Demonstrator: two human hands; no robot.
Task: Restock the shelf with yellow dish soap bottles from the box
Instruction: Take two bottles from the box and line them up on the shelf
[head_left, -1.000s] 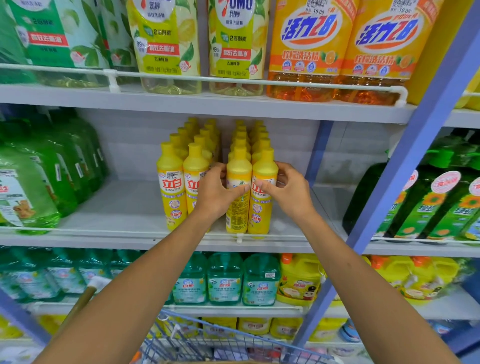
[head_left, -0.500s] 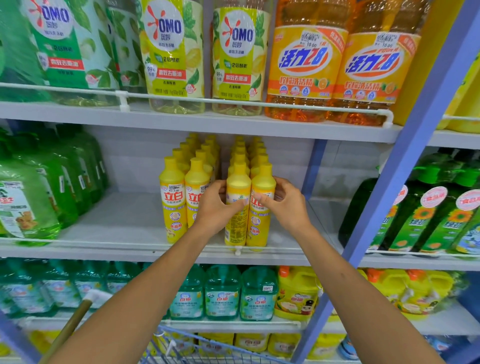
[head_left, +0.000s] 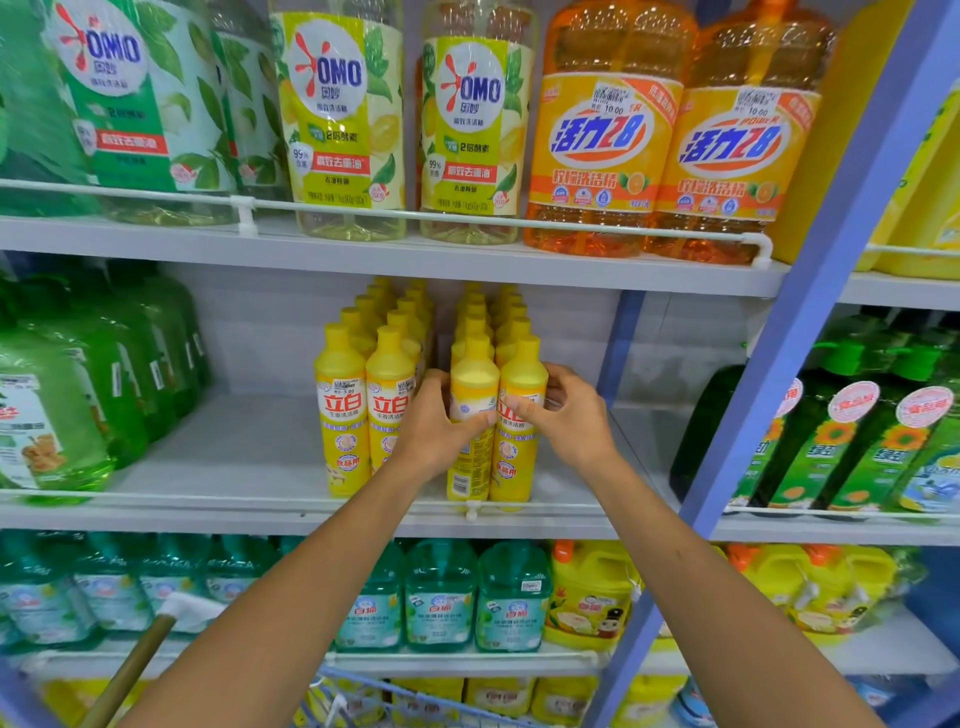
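Head view: little had changed. The left hand (head_left: 434, 431) kept its grip around a yellow bottle (head_left: 472, 384), the right hand (head_left: 571, 421) pinched the neighbour bottle (head_left: 522, 376), both on the shelf (head_left: 234, 452) front; only straightening seemed left.

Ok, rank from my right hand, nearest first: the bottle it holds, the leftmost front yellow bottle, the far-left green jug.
From the right hand:
1. Held yellow bottle, touching it.
2. Leftmost front yellow bottle, further left.
3. Green jug, shelf's far left end.

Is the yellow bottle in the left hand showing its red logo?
No, the turned bottle in the left hand shows a barcode, unlike the logo bottle in the right hand.
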